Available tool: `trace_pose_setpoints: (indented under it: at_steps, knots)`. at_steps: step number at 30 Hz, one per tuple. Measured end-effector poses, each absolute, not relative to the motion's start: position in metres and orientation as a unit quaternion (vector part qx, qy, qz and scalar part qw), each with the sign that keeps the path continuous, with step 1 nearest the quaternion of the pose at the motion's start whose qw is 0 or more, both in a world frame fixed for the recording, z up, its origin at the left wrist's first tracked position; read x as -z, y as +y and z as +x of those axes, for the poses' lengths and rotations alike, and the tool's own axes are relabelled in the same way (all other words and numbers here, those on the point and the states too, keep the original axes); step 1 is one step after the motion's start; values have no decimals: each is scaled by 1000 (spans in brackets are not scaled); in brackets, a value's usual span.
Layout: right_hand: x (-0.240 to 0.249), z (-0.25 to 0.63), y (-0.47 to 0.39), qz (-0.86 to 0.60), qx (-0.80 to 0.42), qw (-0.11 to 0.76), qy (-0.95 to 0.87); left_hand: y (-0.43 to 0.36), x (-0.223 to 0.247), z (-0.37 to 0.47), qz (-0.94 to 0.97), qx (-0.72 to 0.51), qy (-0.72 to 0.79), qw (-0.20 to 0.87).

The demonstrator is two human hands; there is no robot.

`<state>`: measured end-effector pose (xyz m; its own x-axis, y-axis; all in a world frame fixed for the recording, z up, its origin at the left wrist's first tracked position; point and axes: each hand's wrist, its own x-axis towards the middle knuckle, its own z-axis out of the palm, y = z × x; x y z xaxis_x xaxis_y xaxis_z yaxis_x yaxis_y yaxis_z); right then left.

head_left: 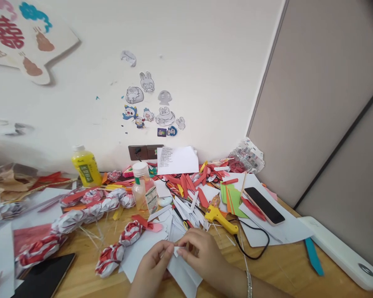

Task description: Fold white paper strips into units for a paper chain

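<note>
Near the front edge of the desk, my left hand (155, 263) and my right hand (200, 252) meet fingertip to fingertip. Both pinch a small folded piece of white paper (176, 251) between them. Under and between the hands lie larger white sheets (186, 278). Just left of my left hand, red and white twisted paper pieces (110, 258) rest on the desk. A yellow glue gun (219, 216) lies behind my right hand, its black cord looping to the right. Scissors (186, 224) are partly buried in white paper strips (186, 209) beyond the hands.
On the wooden desk (286, 256) stand a yellow bottle (86, 166) and a clear jar (145, 190). A phone (264, 205), green paper (234, 198), red folded strips (186, 182), a dark tablet (46, 275), a blue tool (313, 256) and a long white device (342, 252) lie around.
</note>
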<state>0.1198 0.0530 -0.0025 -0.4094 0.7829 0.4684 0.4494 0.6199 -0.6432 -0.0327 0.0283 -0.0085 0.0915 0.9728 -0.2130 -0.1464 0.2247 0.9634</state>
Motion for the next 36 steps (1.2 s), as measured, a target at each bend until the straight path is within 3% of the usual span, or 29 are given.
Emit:
trace_pose_setpoints:
  at_steps: [9,25,33,36]
  knots:
    - [6,114,54,-435,-314,392,-747,27,2,-31,463,-446,509,573]
    - [3,115,49,-412,-273,393,-776,24,2,-34,605,-376,560,423]
    - [0,120,57,-409,-288,381,-777,25,6,-31,529,-398,519,541]
    - [-5,122,55,-363,-218,362,-830,21,2,-28,565,-380,547,488]
